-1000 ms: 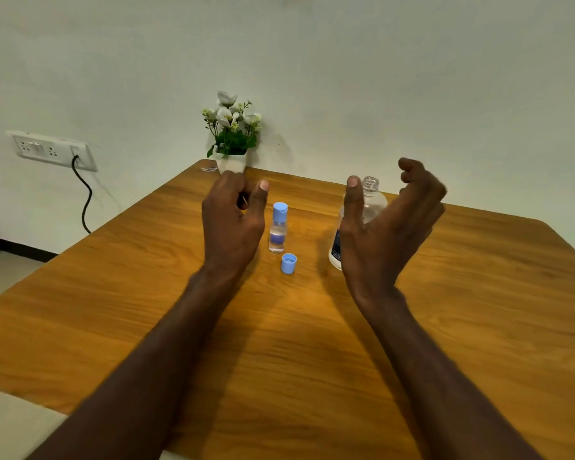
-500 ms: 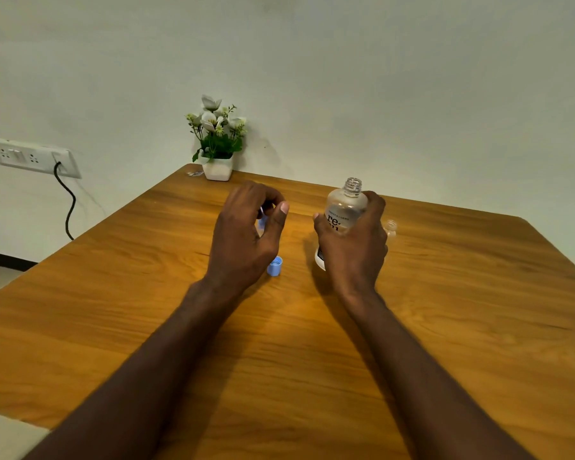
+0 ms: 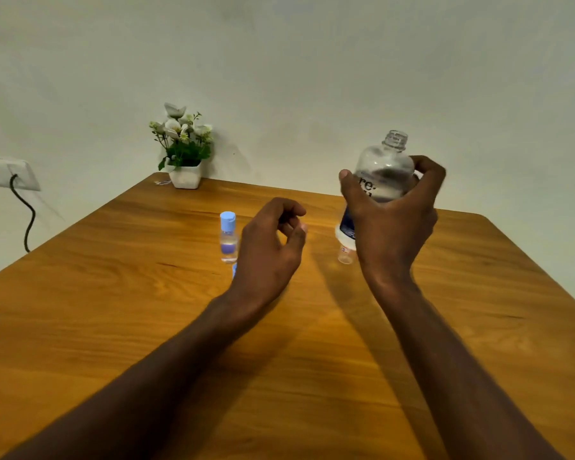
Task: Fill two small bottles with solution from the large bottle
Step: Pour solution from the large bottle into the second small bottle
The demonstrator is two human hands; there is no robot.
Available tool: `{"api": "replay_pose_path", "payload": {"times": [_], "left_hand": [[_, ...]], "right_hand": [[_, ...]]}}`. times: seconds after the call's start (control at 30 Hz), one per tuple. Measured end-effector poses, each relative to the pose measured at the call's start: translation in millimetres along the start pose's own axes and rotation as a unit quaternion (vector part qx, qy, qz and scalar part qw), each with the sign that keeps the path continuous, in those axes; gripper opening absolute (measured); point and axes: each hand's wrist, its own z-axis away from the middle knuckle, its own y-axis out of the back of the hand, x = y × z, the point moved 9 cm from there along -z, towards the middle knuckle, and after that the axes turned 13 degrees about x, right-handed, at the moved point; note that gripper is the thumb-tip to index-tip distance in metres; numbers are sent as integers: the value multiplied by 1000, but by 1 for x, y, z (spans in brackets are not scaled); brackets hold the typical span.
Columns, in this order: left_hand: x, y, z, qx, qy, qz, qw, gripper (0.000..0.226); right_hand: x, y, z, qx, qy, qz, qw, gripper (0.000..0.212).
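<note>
Large bottle (image 3: 384,174): clear, uncapped, lifted off the wooden surface (image 3: 478,327), long axis near upright, neck up and leaning slightly right; right hand (image 3: 390,224) wrapped round its body.
Small capped bottle (image 3: 228,237): upright on the surface, blue cap on top, left of centre.
Small open bottle (image 3: 345,254): clear, standing beneath the large bottle, partly hidden.
Loose blue cap (image 3: 234,270): mostly hidden behind left hand.
Left hand (image 3: 269,250): above the surface, fingers loosely curled, holding nothing.
Potted flowers (image 3: 184,144): far left corner.

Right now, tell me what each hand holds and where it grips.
The right hand grips the big bottle around its middle, lifted off the table. The left hand holds nothing.
</note>
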Motion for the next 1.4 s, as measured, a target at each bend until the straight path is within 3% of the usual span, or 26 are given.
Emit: {"api": "replay_pose_path", "payload": {"times": [0.17, 0.27, 0.5, 0.73, 0.97, 1.2, 1.4], "left_hand": [[-24, -83, 13, -138, 109, -72, 982, 71], [-36, -114, 19, -158, 149, -52, 975, 84], [-62, -120, 2, -79, 166, -11, 983, 30], [-77, -113, -6, -91, 201, 71, 973, 37], [-79, -120, -12, -135, 171, 96, 971, 49], [-78, -119, -10, -110, 208, 154, 959, 29], [-59, -112, -13, -96, 174, 207, 958, 35]], "right_hand": [[16, 29, -35, 10, 23, 41, 999, 79], [35, 36, -45, 12, 18, 59, 998, 80], [89, 23, -44, 15, -39, 56, 998, 76], [104, 1, -34, -32, -27, 53, 998, 76], [96, 3, -27, -48, -1, 53, 997, 77], [96, -6, -16, -86, 23, 76, 993, 78], [93, -11, -11, -110, 47, 92, 989, 76]]}}
